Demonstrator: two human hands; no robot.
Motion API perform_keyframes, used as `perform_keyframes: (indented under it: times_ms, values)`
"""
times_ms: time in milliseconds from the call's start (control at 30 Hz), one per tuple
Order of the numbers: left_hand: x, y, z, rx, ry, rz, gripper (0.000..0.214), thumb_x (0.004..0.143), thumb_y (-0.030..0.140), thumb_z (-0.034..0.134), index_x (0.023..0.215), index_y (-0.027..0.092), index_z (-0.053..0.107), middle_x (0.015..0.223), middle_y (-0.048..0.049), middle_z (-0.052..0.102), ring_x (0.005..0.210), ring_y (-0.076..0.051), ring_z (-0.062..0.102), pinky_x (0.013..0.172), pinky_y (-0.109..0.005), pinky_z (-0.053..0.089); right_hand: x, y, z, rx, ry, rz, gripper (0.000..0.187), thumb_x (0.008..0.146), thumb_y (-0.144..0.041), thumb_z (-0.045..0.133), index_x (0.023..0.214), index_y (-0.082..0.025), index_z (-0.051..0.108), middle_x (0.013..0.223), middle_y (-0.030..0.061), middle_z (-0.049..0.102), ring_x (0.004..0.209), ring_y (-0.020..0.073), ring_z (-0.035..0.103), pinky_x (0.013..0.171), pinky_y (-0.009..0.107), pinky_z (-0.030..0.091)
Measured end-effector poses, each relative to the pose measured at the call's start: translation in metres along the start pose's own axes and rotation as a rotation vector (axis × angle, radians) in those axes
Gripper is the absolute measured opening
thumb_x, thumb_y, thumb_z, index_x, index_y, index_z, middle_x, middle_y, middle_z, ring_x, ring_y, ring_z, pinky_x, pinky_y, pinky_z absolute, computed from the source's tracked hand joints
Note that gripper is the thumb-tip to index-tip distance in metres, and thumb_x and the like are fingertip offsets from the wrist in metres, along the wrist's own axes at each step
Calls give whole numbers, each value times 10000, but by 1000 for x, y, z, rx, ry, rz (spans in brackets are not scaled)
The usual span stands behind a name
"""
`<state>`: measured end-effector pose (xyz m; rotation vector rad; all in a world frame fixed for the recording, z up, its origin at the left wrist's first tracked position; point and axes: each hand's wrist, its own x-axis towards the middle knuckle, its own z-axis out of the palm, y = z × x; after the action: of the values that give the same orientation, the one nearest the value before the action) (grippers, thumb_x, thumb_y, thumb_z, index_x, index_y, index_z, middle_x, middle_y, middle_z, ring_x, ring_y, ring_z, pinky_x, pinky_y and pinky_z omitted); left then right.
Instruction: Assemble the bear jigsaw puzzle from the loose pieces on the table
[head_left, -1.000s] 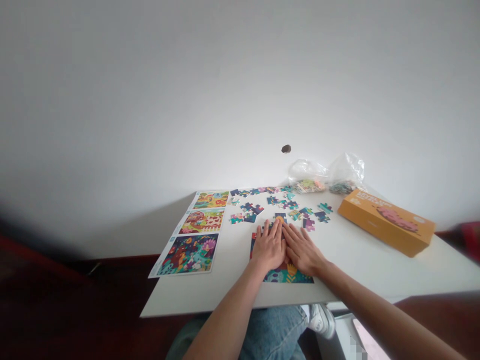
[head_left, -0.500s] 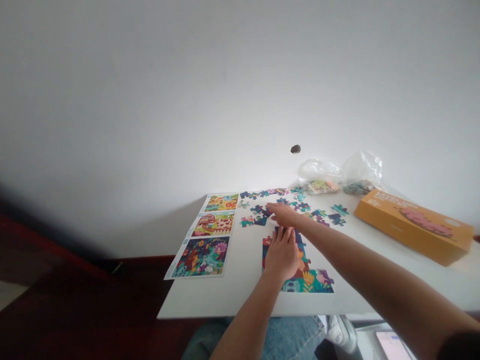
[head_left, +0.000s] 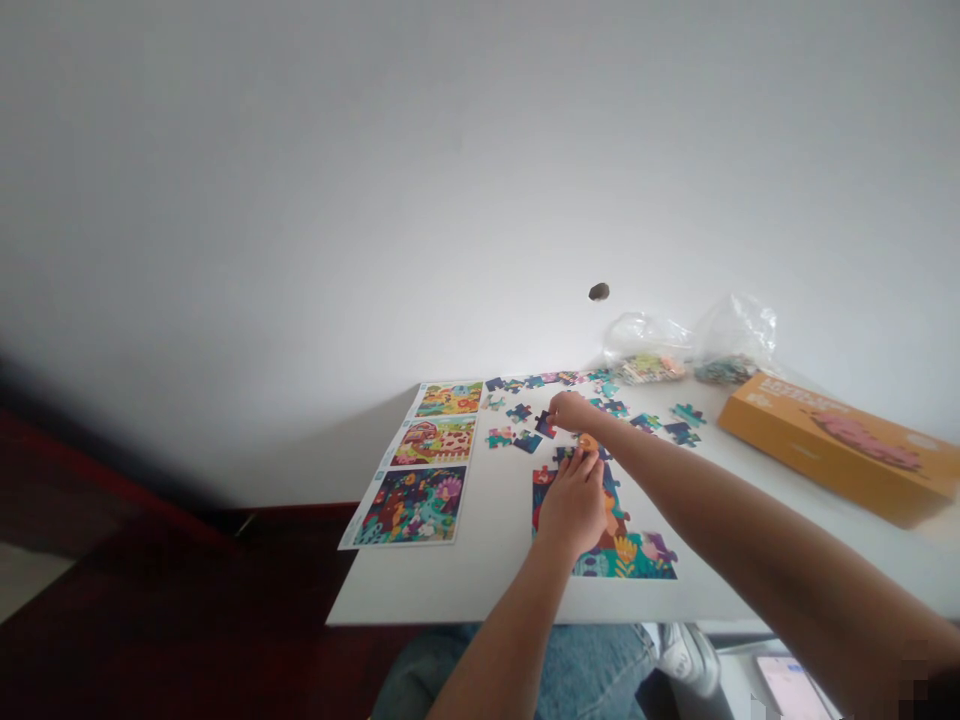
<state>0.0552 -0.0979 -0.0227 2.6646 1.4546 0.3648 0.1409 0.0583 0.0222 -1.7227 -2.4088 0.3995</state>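
A partly joined colourful puzzle [head_left: 626, 550] lies on the white table [head_left: 487, 570] in front of me. My left hand [head_left: 576, 495] rests flat on its upper part, fingers stretched toward the far edge. My right hand [head_left: 568, 411] reaches across above it and pinches a dark blue loose piece [head_left: 545, 424]. Several loose pieces [head_left: 517, 438] lie scattered beyond the puzzle.
A sheet of three reference pictures [head_left: 424, 465] lies at the left of the table. An orange box [head_left: 840, 447] sits at the right. Two clear bags of pieces [head_left: 660, 350] stand against the white wall. The table's front edge is near my jeans.
My right hand left the joined puzzle, reached out to the loose pieces and closed on a dark piece. My left hand stayed on the puzzle. The camera shifted left.
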Motion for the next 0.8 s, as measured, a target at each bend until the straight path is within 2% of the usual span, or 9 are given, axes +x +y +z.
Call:
perform_keyframes:
  times_ms: [67,167,267,367,433,500,600,800]
  values:
    - [0,0,2,6,27,0,499,970,182,296,1449,122,423,1561,-70,373,1472,-223,272,1208,-392,291,-4,1,-1,54,23,38,217,857,-281,576,875,-132,734,812,84,713,771,189,637,638,246,420]
    - [-1,1,8,-8,103,8,486,963,176,327,1434,127,438,1543,-83,401,1456,-235,307,1191,-405,315,-17,1,3,137,53,59,251,866,-307,548,817,-133,721,723,49,684,670,151,596,562,228,373]
    - [-3,5,14,-39,195,9,485,931,156,394,1412,126,450,1482,-107,475,1402,-258,396,1159,-435,353,-35,2,10,209,70,25,228,846,-327,579,768,-155,707,674,7,655,629,126,561,549,218,354]
    - [-5,9,15,-66,271,0,410,902,135,448,1299,125,553,1317,-114,607,1266,-255,531,1118,-425,402,-51,4,20,259,84,-19,233,847,-330,582,731,-168,702,646,-4,638,617,125,551,568,225,361]
    - [-5,11,13,-72,308,-12,314,881,118,471,1146,127,639,1147,-110,677,1117,-242,607,1037,-388,472,-59,6,27,281,100,-42,234,847,-329,585,720,-177,711,702,9,663,658,138,570,613,235,387]
    - [-6,13,11,-59,348,-22,214,849,111,495,949,132,683,953,-105,699,963,-244,634,909,-369,530,-64,8,34,292,131,-66,192,823,-325,622,722,-198,724,872,25,702,792,166,602,721,255,418]
    - [-8,15,9,-29,433,-16,139,793,119,536,722,155,650,757,-97,665,830,-250,620,772,-361,537,-68,10,43,299,187,-92,135,796,-332,664,741,-232,736,1085,19,687,1006,213,578,897,309,400]
    - [-10,16,9,-15,549,25,145,743,117,550,617,173,593,658,-83,625,723,-224,591,687,-340,494,-71,11,50,295,216,-114,123,781,-349,688,730,-247,732,1137,11,663,1086,244,530,954,373,375]
